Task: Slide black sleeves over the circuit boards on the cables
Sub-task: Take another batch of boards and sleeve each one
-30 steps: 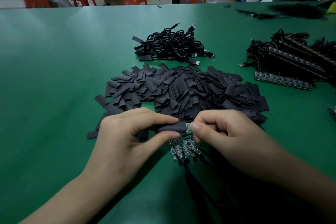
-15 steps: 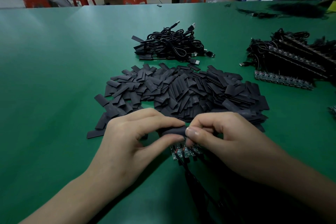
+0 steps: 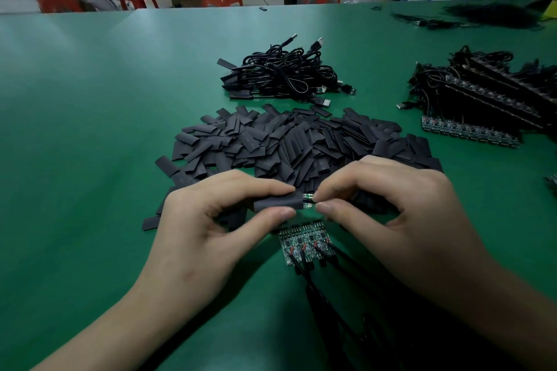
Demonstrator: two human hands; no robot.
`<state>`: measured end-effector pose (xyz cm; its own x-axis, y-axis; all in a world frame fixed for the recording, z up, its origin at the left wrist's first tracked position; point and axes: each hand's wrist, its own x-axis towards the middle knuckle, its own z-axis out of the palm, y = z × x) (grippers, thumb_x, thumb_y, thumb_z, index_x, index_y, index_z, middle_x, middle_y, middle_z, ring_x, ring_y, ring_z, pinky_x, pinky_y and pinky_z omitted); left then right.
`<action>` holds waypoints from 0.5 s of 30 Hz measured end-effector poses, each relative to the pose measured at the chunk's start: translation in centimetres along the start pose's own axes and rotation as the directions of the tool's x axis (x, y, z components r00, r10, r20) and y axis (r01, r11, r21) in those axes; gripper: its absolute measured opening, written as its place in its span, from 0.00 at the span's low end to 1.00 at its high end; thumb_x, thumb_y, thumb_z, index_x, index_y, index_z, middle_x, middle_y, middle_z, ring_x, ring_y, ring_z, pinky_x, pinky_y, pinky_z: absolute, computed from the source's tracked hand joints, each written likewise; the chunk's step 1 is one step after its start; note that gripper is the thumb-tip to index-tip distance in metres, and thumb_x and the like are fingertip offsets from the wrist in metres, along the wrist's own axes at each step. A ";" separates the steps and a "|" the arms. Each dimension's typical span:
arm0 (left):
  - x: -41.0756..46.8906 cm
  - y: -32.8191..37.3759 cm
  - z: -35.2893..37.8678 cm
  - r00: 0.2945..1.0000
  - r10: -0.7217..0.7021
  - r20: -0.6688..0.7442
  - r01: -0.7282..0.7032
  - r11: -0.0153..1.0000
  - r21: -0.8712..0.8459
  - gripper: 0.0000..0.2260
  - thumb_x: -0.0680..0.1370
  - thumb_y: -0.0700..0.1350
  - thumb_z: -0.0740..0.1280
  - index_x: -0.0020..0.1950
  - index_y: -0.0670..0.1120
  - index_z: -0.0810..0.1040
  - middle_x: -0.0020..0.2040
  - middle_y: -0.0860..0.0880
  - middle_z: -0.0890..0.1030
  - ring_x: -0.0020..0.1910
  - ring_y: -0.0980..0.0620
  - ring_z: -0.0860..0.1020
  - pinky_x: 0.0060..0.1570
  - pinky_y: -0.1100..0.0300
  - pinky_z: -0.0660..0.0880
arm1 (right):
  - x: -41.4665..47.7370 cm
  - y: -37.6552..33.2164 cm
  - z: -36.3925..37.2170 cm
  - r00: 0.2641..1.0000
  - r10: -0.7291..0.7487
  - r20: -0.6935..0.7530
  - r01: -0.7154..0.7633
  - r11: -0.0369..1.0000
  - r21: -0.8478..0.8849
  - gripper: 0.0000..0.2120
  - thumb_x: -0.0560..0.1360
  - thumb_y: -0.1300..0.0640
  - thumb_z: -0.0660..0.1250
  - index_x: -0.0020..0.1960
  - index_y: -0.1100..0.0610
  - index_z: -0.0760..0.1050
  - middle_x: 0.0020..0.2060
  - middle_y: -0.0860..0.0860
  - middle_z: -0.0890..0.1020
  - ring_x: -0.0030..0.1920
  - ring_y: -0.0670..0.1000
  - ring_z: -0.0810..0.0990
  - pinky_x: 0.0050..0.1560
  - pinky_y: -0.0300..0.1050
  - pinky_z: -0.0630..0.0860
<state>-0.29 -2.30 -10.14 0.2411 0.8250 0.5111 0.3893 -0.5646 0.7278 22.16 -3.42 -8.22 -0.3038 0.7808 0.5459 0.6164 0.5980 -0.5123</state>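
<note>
Pinching a black sleeve (image 3: 277, 205), left fingers (image 3: 265, 189) face right fingers (image 3: 342, 187) pinching the circuit board (image 3: 307, 200).

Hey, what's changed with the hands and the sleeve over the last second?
Half a second ago the left hand and right hand were pushed together, the circuit board hidden in the sleeve. Now they have drawn slightly apart and risen: its green tip shows again, and the strip of boards below is uncovered. Both pinches held; sleeve pile and cable bundle unmoved.
</note>
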 end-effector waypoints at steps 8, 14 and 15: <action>0.0 -0.1 0.1 0.999 0.025 0.030 -0.025 1.000 0.016 0.09 0.74 0.50 0.74 0.52 0.51 0.86 0.46 0.58 0.85 0.47 0.57 0.83 0.49 0.69 0.74 | 0.0 0.1 0.4 0.999 -0.052 0.002 0.052 0.997 -0.050 0.01 0.76 0.55 0.73 0.46 0.52 0.84 0.39 0.44 0.82 0.43 0.46 0.81 0.45 0.49 0.76; 0.0 -0.1 0.1 1.000 0.023 0.011 -0.023 1.000 0.009 0.07 0.75 0.50 0.75 0.53 0.54 0.85 0.47 0.58 0.85 0.48 0.56 0.83 0.49 0.67 0.75 | 0.0 -0.2 0.6 1.000 0.025 -0.006 -0.025 0.997 0.069 0.02 0.76 0.54 0.73 0.49 0.49 0.82 0.39 0.41 0.83 0.44 0.44 0.82 0.46 0.44 0.76; 0.0 -0.1 0.0 1.000 0.019 -0.005 -0.019 1.000 0.002 0.07 0.75 0.50 0.75 0.53 0.55 0.85 0.47 0.58 0.85 0.48 0.55 0.84 0.49 0.65 0.76 | -0.1 -0.2 0.5 0.998 0.070 0.002 -0.070 0.989 0.129 0.04 0.76 0.53 0.73 0.50 0.48 0.82 0.39 0.41 0.84 0.45 0.44 0.83 0.47 0.44 0.77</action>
<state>-0.33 -2.23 -10.21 0.2439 0.8141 0.5270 0.3868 -0.5800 0.7169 21.67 -3.48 -8.50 -0.2611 0.8212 0.5074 0.5373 0.5603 -0.6304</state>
